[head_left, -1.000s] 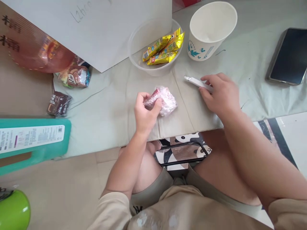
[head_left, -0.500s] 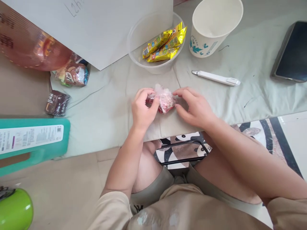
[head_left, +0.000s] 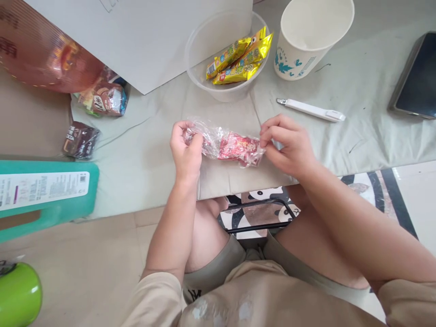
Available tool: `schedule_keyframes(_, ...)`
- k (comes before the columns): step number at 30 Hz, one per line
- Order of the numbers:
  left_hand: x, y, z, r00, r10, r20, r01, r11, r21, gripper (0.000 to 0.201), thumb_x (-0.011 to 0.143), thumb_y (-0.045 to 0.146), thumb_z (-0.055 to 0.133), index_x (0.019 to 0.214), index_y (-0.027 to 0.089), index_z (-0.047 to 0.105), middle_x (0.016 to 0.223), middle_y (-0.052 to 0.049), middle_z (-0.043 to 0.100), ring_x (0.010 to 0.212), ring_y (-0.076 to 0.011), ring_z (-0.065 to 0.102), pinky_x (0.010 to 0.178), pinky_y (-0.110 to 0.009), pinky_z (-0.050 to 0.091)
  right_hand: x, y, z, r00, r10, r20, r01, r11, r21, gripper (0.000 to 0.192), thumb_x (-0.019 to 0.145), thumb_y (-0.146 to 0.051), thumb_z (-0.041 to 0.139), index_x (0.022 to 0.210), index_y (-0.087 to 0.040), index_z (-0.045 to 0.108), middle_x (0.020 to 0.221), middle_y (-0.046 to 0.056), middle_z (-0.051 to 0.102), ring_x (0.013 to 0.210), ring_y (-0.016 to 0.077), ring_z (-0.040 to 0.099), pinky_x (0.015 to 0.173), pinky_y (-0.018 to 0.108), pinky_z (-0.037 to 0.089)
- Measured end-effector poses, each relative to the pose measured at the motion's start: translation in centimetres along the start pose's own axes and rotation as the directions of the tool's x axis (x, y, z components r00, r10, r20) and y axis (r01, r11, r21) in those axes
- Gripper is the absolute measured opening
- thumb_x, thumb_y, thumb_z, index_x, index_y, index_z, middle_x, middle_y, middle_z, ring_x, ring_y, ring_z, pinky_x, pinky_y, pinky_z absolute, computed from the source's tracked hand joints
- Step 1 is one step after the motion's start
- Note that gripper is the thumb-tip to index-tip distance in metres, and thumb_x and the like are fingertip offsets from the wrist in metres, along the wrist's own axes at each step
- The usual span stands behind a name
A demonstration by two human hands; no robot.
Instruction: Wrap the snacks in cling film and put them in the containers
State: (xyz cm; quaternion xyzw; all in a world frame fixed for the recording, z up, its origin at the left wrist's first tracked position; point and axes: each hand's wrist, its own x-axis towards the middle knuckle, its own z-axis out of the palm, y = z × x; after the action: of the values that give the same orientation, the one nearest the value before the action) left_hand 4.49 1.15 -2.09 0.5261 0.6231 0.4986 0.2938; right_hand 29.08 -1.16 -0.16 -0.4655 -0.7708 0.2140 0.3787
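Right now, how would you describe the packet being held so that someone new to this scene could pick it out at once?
Start at the pale cloth covering the low table, then look just in front of the clear plastic bowl. The clear packet is stretched between the left hand and right hand. Unlike the yellow wrapped snacks in the bowl, it is see-through with red inside.

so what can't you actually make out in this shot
Head view:
- What is inside the clear wrapper: only a red pack shows; crinkled plastic blurs its print.
- Left hand and right hand cover the wrapper's ends.
- Phone: cut off by the right edge.
- Green round thing: cut off at the bottom-left corner.
- Writing on the white board: cut off by the top edge.
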Motion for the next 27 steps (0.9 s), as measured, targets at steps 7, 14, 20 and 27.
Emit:
schedule_keyframes(7,0.8,-1.2,-2.9,0.994,-0.044,-0.099,0.057,0.988,0.143,0.018,0.075,0.016,0.057,0.083,0.025,0.044,0.065,0.007,0.045,0.051,-0.0079,0.043,0.049,-0.022,0.035,-0.9,3.1,-2.9,0.978,0.038,-0.203,-0.059,0.994,-0.094,0.017,0.077,-0.009,0.061,0.072,-0.026,0.065,0.097,0.005,0.075,0.097,0.0271,0.072,0.092,0.051,0.057)
schedule_keyframes(14,0.4,-1.2,-4.8,0.990,0.142,-0.019,-0.126,0.926,0.356,0.031,0.076,0.020,0.062,0.105,0.026,0.054,0.091,-0.002,0.064,0.083,-0.0185,0.066,0.071,-0.032,0.054,-1.4,3.5,-4.1,0.931,0.212,-0.297,-0.282,0.934,-0.217,0.026,0.073,-0.009,0.054,0.083,-0.025,0.073,0.112,0.009,0.076,0.111,0.0341,0.070,0.098,0.059,0.054)
schedule_keyframes(20,0.6,-0.2,-3.7,0.862,0.373,0.343,-0.483,0.807,0.339,0.035,0.077,0.028,0.074,0.111,0.026,0.065,0.142,-0.010,0.060,0.137,-0.0316,0.056,0.115,-0.048,0.046,-1.2,2.0,-4.3,0.996,-0.061,-0.070,0.061,0.998,0.000,0.033,0.083,-0.034,0.071,0.115,-0.028,0.068,0.126,0.010,0.072,0.122,0.0339,0.068,0.106,0.055,0.054)
schedule_keyframes(27,2.5,1.5,-2.6,0.934,0.276,0.227,-0.326,0.919,0.224,0.014,0.096,0.031,0.057,0.085,0.023,0.061,0.089,-0.002,0.071,0.093,-0.0180,0.071,0.094,-0.035,0.056,0.1,1.8,-2.9,0.955,0.140,-0.260,-0.142,0.990,0.013,0.015,0.094,-0.035,0.061,0.086,-0.026,0.070,0.092,0.005,0.080,0.089,0.0248,0.076,0.084,0.046,0.062)
